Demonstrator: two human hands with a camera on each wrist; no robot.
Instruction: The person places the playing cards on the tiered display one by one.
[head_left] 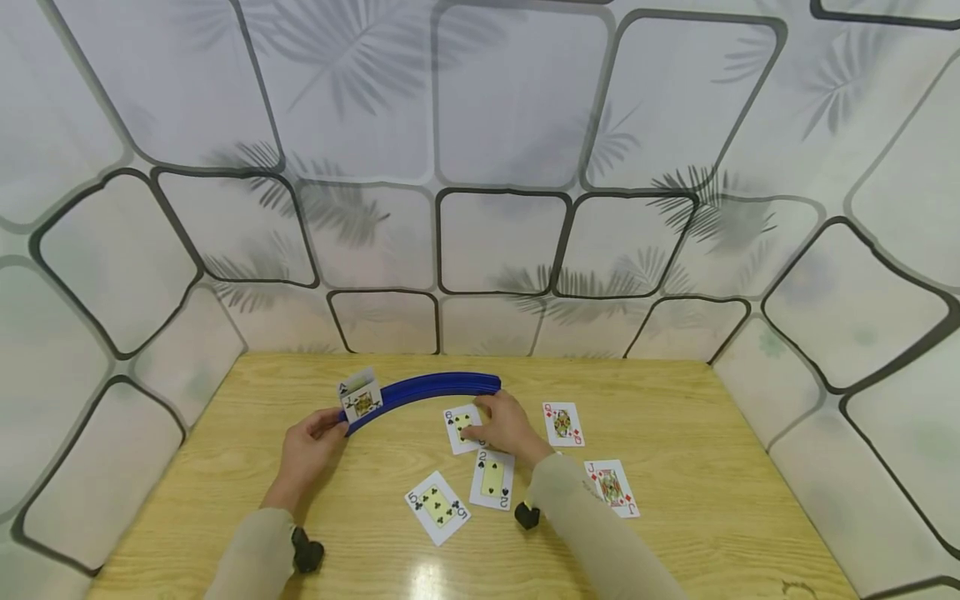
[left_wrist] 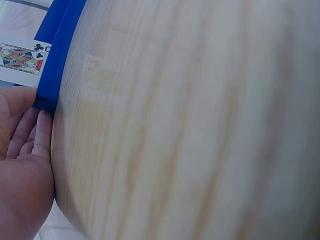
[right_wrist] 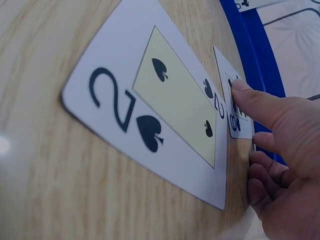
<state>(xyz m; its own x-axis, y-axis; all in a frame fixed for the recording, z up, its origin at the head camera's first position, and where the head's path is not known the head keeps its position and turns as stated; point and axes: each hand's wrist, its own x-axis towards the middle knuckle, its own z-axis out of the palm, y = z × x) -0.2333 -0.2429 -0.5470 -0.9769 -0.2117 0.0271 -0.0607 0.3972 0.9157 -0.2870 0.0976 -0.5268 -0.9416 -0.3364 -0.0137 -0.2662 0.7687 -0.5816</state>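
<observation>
Five loose cards lie face up before you on the counter (head_left: 675, 417), with the six of spades (head_left: 455, 423) as clock centre. Nearest, you have the five of clubs (head_left: 437, 508) between six and seven o'clock, the jack of diamonds (head_left: 617, 487) at four, the two of spades (head_left: 492, 479) at five. Your left hand (head_left: 311, 450), at nine, pinches one end of the blue holder (head_left: 442, 385). Your right hand (head_left: 510, 429) has its thumb on the six; whether it pinches, I cannot tell. The queen of diamonds (head_left: 563, 424) is at three. Farther, the holder arcs from nine to one, a face card of clubs (head_left: 363, 405) standing in it near your left hand.
</observation>
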